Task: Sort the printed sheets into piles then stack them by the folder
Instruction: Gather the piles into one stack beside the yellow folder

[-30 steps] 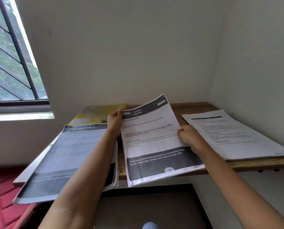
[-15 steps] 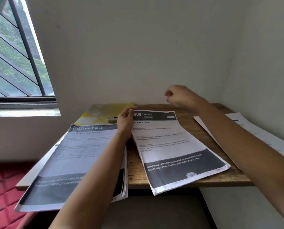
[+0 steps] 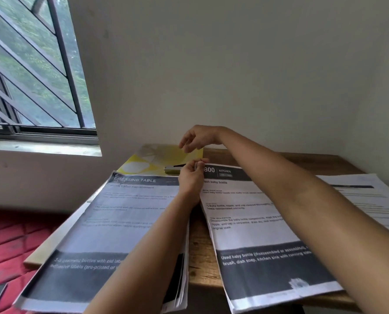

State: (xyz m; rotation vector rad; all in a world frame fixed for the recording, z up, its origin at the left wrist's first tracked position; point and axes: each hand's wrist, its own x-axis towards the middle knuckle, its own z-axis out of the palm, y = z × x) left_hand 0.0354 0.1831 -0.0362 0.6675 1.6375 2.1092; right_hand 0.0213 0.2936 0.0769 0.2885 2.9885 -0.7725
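At the left edge of the desk we find the thickest pile, the DRESSING TABLE stack. It is many sheets deep and hangs out over the front edge. Behind it, in the back-left corner, lies the yellow folder, with a small silvery object on it that we cannot identify.

The left hand sits just right of that stack, its fingers bunched together at the top-left corner of the KITCHEN sheet. We cannot tell whether they pinch the paper or only rest against it. The right hand hangs above the folder's right side with its forearm crossing over the KITCHEN sheet, fingers loosely curved and holding nothing.

The KITCHEN sheet lies flat in the middle of the desk, its bottom past the front edge and a strip of bare wood between it and the left stack. We cannot tell how many sheets lie beneath it. Towards the right edge rests a third pile of lighter print, partly hidden by the right forearm.

We judge the sorting to be far along: three separate piles lie on the desk, and we see no loose sheet lifted in either hand. The stacking is not yet done, since the piles lie spread along the desk rather than gathered by the folder.
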